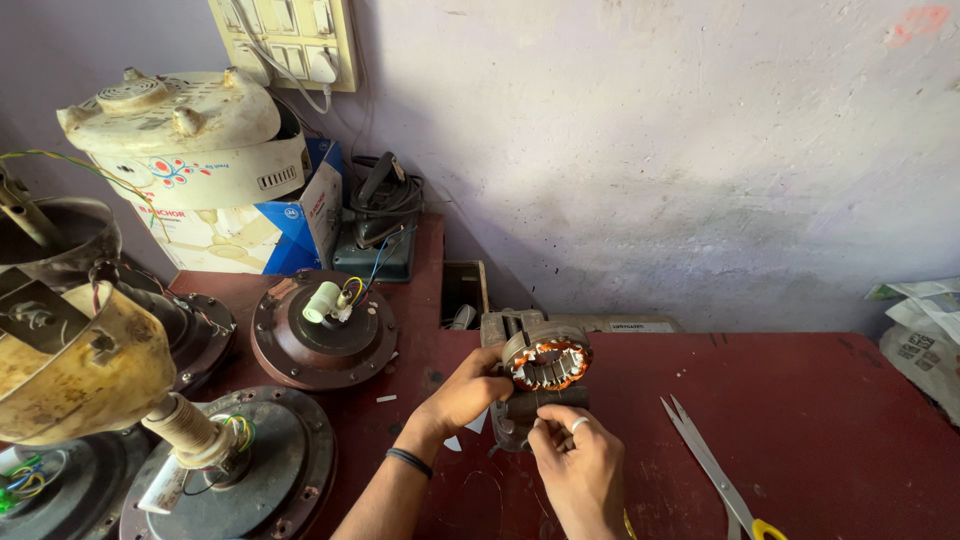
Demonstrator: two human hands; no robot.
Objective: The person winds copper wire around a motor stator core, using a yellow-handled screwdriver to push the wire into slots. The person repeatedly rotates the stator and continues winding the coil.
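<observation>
Right hand point(578, 462), lower centre, pinching something small at vise point(520, 400); left hand point(468, 392) gripping stator point(548, 362). Winding work underway; steady grip needed next.

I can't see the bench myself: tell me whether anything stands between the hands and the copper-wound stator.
Nothing visible does. The left hand already touches the stator on its left side, and the right hand is at the grey vise just below it. The scissors lie apart, to the right.

The left hand point(468, 392) reaches up from the lower left, fingers curled closed, a dark band on its wrist. Just right and below it, the right hand point(578, 462) pinches, ring on one finger.
</observation>
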